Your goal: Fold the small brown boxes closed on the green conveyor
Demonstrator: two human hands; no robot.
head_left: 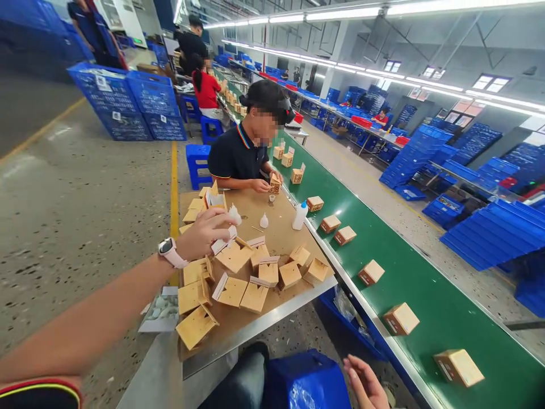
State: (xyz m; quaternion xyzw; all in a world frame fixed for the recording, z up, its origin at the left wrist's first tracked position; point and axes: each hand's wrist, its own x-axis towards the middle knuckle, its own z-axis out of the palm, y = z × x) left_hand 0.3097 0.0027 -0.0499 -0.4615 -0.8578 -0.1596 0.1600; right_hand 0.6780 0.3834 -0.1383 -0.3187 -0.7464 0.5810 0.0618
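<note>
Pale wooden boxes (233, 257) are lying clustered on the brown worktop (272, 215), mostly across its near half, several with their thin flaps standing up at a slant. The left arm is stretching in from the near left, its wrist wearing a watch (167, 246) on a light strap. The left hand (206, 230) is hovering over the left side of the worktop, back of the hand upward, fingers bending forward and slightly down. Its fingertips are hanging beside a small white bottle (234, 215); whether the grip is holding or touching anything there cannot be told. The right hand (367, 386) is showing low at the near right, apart from the worktop, its fingers loosely curling and its grip released, with nothing in it.

Toward the far end, a person (238, 156) in a dark shirt is sitting and handling a small box (275, 183). A clear bottle with a blue cap (300, 216) is standing at the right edge, beside the green conveyor belt (361, 238), which is carrying more boxes (401, 318) in a spaced line.
</note>
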